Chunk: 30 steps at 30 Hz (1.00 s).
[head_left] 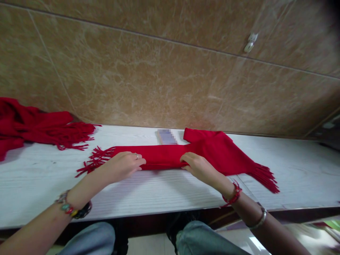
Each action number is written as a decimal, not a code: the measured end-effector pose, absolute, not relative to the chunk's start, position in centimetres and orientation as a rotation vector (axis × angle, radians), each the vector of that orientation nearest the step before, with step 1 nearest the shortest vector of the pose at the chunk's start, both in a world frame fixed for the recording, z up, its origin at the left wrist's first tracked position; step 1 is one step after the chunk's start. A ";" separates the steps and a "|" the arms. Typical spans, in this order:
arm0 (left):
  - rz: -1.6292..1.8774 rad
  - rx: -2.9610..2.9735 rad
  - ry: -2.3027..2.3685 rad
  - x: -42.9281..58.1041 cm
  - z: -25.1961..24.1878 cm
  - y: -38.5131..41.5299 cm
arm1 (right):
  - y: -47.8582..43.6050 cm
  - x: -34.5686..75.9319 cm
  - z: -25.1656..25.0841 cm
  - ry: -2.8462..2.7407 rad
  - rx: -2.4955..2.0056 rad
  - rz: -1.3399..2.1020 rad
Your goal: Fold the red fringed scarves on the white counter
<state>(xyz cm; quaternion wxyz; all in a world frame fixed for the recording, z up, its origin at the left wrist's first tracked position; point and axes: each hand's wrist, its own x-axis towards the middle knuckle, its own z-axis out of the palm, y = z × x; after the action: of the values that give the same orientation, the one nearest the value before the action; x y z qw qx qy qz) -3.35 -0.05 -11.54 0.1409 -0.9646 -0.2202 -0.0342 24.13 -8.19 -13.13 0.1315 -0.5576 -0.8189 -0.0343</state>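
A red fringed scarf [164, 157] lies folded into a long strip across the white table [159, 194], with its right end bent back and its fringe pointing to the lower right. My left hand [123, 164] rests flat on the strip's left part, fingers stretched out, close to the left fringe. My right hand [199, 166] lies flat on the strip near its middle, fingers out along the near edge. Neither hand grips the cloth.
A second red fringed scarf [34, 125] lies bunched at the table's far left. A small blurred card [166, 137] sits behind the folded scarf. A brown tiled wall [170, 71] rises right behind the table. My knees show below the table's near edge.
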 end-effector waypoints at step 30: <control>-0.171 -2.973 -0.823 -2.1 -11.3 -0.4 | -8.5 27.1 -12.2 -2.473 -1.513 0.012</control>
<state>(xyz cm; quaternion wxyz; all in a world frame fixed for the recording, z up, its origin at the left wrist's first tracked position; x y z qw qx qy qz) -2.08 -0.44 -11.28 0.0259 -0.9619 -0.2664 -0.0553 27.10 -8.54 -12.25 0.1211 -0.5180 -0.8468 0.0039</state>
